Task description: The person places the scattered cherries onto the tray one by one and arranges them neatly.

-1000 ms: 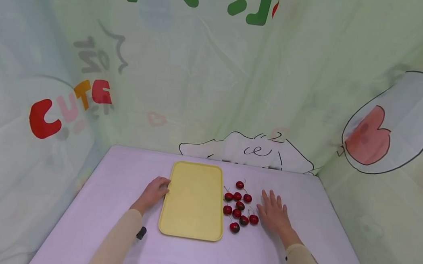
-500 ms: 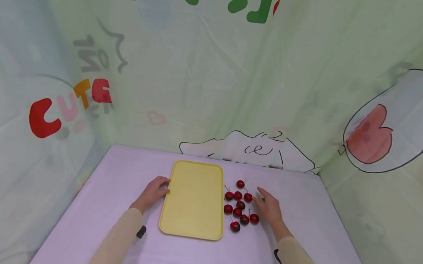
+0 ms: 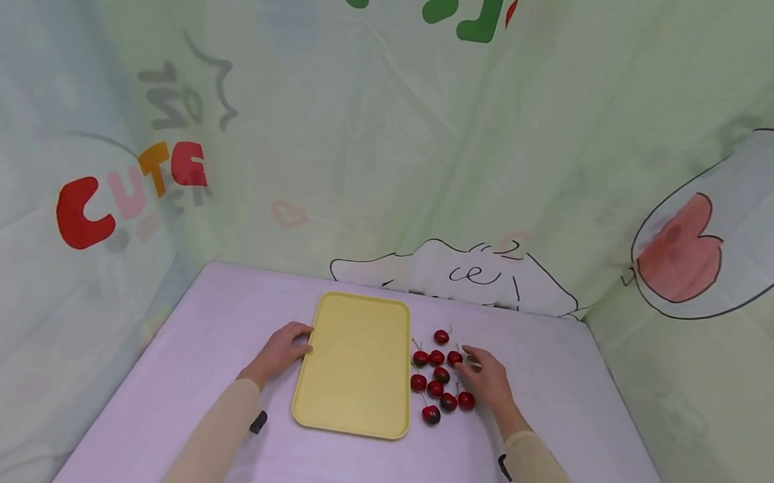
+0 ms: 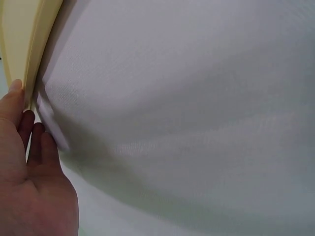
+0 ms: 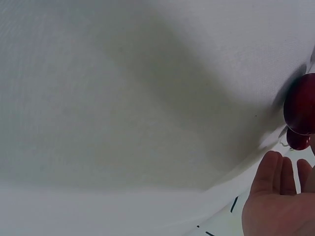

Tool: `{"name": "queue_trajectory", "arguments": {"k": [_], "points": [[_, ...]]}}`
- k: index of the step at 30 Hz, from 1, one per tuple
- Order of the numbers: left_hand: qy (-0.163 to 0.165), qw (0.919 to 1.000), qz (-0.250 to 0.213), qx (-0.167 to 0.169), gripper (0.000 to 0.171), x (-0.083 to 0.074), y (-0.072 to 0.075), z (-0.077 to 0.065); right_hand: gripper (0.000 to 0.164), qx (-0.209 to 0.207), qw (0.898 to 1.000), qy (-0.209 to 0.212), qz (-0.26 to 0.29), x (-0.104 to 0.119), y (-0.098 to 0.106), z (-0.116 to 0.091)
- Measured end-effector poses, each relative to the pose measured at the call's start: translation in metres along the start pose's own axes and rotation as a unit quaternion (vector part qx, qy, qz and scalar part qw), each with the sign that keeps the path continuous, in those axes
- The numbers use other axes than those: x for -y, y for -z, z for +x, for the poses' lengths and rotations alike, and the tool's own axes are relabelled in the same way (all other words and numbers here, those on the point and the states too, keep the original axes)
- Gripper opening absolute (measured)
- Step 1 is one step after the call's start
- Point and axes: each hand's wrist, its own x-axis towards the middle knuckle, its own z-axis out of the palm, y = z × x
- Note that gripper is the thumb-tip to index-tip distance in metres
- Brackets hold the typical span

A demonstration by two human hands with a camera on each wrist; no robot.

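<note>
A yellow tray [image 3: 356, 365] lies lengthwise on the table. My left hand [image 3: 283, 350] holds its left rim; in the left wrist view the thumb [image 4: 15, 91] is over the rim and the fingers are at its outer side. Right of the tray lie several dark red cherries with stems. My right hand [image 3: 488, 381] is at the right side of this group, its thumb and index finger apart, tips right beside a cherry [image 3: 454, 358]. The right wrist view shows a large cherry [image 5: 301, 105] at the edge, and a smaller-looking one [image 5: 297, 139] near extended fingers [image 5: 267, 172].
A pale lilac cloth [image 3: 237, 299] covers the table. One cherry [image 3: 441, 336] sits at the far end of the group, another [image 3: 431, 415] at the near end. Printed fabric curtains [image 3: 392, 160] stand behind and on both sides.
My right hand has moved left to the cherries, and its spread fingers have drawn in toward the thumb. My left hand stays at the tray's rim.
</note>
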Motion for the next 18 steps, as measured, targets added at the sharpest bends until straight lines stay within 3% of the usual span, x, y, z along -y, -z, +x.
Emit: {"name": "queue_trajectory", "arguments": {"k": [10,18], "points": [[0.01,0.9996,0.021,0.018,0.04,0.003,0.002,0.002,0.045,-0.01,1.0,0.029,0.0,0.0,-0.008,0.003],[0.01,0.9996,0.02,0.02,0.04,0.004,0.003,0.002,0.044,-0.013,1.0,0.004,0.004,0.017,-0.006,-0.006]]}}
